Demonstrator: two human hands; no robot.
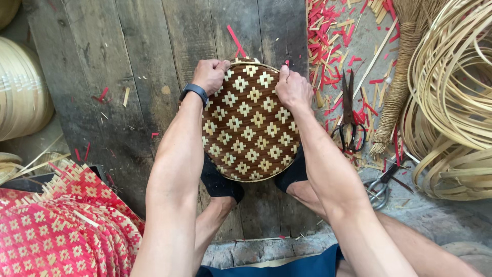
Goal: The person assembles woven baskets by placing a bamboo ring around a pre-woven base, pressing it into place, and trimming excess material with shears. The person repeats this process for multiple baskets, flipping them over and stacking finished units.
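Observation:
A round woven bamboo tray (249,128), brown with cream diamond patterns, lies on dark wooden boards between my feet in black socks. My left hand (210,74) grips its far-left rim, fingers curled over the edge; a dark watch sits on that wrist. My right hand (292,88) presses on the far-right rim with fingers closed on the edge.
Black scissors (349,115) lie to the right among red and pale bamboo scraps. A second pair of metal scissors (379,187) is near my right knee. Coils of bamboo strips (453,87) fill the right side. Red woven mats (61,231) are stacked at lower left.

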